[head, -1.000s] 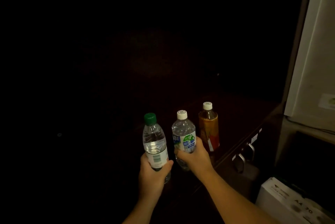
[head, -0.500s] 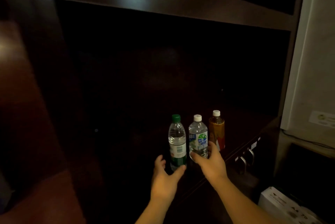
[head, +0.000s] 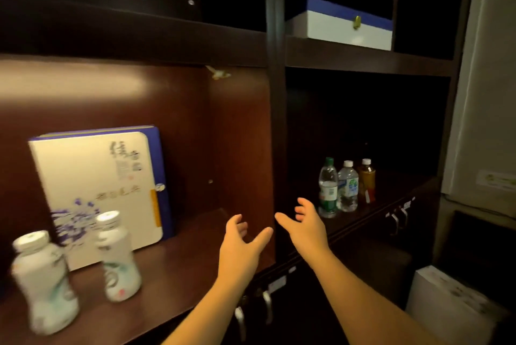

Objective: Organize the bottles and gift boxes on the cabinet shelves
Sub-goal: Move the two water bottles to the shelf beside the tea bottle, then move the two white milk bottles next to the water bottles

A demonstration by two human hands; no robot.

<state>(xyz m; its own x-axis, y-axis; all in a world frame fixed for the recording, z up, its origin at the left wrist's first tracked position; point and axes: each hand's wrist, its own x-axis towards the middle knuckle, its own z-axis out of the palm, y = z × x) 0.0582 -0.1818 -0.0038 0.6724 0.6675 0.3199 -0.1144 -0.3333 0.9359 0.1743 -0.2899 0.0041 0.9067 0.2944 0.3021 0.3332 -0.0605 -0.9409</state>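
Three bottles stand in a row on the dark right shelf: a green-capped water bottle [head: 327, 188], a white-capped water bottle [head: 348, 187] and an amber tea bottle [head: 367, 181]. My left hand [head: 240, 244] and my right hand [head: 305, 223] are both open and empty, in front of the cabinet's centre post, left of the bottles. In the lit left compartment a white and blue gift box [head: 97, 191] leans upright against the back wall, with two white bottles [head: 118, 256] [head: 42, 280] in front of it. Another white and blue gift box [head: 342, 25] lies flat on the upper right shelf.
The dark wooden cabinet has a vertical centre post [head: 275, 93] between compartments. Metal drawer handles [head: 252, 311] [head: 398, 216] sit below the shelves. A white carton [head: 446, 302] rests on the floor at lower right, beside a pale wall [head: 491, 79].
Both hands let go of the two water bottles, which now stand beside the tea bottle. The hands drew back and left, and my view swung left and up, revealing the left compartment.
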